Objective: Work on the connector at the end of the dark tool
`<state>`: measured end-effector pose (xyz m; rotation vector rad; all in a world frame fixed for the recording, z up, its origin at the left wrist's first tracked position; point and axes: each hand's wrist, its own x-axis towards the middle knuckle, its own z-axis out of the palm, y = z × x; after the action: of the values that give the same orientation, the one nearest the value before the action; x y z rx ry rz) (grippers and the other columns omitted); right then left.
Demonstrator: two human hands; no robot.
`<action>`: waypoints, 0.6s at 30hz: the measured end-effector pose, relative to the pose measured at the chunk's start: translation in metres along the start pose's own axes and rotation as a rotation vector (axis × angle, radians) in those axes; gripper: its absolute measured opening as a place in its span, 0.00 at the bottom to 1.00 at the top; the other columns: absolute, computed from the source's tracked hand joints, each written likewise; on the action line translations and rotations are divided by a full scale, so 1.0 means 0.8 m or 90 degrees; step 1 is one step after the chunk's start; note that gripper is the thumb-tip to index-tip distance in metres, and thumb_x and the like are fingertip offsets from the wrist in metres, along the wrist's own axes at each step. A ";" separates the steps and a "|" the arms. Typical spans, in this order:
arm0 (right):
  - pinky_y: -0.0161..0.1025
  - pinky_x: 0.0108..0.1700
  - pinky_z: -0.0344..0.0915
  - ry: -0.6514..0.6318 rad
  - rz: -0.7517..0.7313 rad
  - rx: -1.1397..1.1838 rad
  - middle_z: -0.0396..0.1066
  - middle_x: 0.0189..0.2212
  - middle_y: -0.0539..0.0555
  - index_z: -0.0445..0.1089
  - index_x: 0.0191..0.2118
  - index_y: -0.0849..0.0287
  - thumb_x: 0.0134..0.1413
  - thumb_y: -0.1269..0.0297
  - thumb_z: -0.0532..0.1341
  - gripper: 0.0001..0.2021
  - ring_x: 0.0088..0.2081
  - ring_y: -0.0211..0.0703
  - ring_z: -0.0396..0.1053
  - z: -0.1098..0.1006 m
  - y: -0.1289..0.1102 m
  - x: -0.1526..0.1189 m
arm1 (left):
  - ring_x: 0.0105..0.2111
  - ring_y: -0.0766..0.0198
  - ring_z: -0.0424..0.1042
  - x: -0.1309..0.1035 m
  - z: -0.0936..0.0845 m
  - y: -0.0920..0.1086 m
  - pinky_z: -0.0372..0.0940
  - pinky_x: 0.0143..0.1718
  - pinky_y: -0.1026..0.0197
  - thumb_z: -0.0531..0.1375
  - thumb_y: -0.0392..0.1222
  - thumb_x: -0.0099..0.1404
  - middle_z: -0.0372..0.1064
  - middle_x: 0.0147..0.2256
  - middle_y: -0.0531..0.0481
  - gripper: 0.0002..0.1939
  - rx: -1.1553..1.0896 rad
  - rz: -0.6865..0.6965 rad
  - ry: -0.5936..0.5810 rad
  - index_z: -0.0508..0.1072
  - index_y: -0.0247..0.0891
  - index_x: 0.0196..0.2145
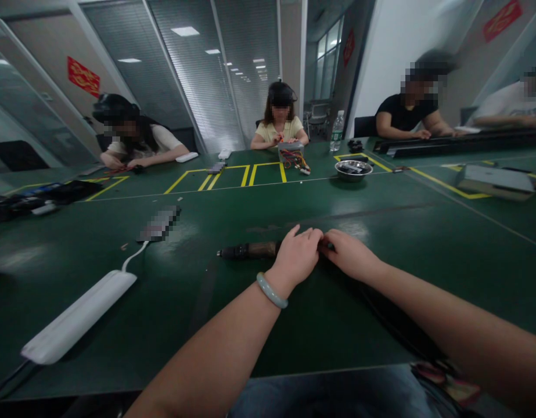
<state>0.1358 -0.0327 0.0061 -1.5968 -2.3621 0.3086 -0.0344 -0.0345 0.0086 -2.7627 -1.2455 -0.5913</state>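
An electric screwdriver (254, 251) with a brown body and dark nose lies across the green table (172, 325), its bit pointing left. My left hand (297, 255), with a pale bangle at the wrist, is closed over the tool's rear part and hides it. Just to its right, my right hand (350, 252) has its fingers curled together at the tool's back end, touching or nearly touching the left fingertips. What the right fingers pinch is dark and mostly hidden. A black cable (381, 310) runs from under the right hand along the forearm toward the table's front edge.
At left lie a white power strip or bank (80, 316) and a phone (158, 223) joined by a white cord. Farther back stand a metal bowl (353, 169) with dark items, a water bottle (336, 132) and a grey box (496, 181). Several people sit around the table.
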 end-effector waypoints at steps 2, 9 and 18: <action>0.37 0.42 0.61 0.001 -0.016 -0.012 0.69 0.37 0.56 0.69 0.39 0.60 0.61 0.66 0.55 0.06 0.38 0.44 0.69 -0.001 0.004 0.004 | 0.56 0.58 0.63 -0.001 -0.003 0.002 0.43 0.64 0.46 0.53 0.32 0.65 0.69 0.47 0.45 0.11 -0.002 0.016 0.011 0.63 0.38 0.45; 0.36 0.37 0.59 0.028 0.087 -0.058 0.71 0.36 0.56 0.70 0.33 0.58 0.59 0.61 0.56 0.08 0.37 0.45 0.68 -0.028 0.073 0.008 | 0.63 0.58 0.53 -0.004 -0.014 0.005 0.41 0.65 0.47 0.54 0.36 0.67 0.60 0.59 0.46 0.20 -0.063 0.102 0.052 0.60 0.39 0.56; 0.49 0.31 0.58 0.090 0.591 -0.041 0.75 0.31 0.73 0.76 0.20 0.58 0.55 0.59 0.62 0.15 0.27 0.50 0.70 -0.131 0.304 -0.133 | 0.59 0.60 0.59 -0.006 0.002 -0.007 0.55 0.60 0.51 0.53 0.40 0.69 0.62 0.57 0.48 0.18 -0.123 0.114 -0.049 0.62 0.41 0.56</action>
<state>0.4210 -0.0393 0.0142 -2.5481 -1.3921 0.2741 -0.0410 -0.0338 0.0051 -3.0410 -0.9849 -0.6253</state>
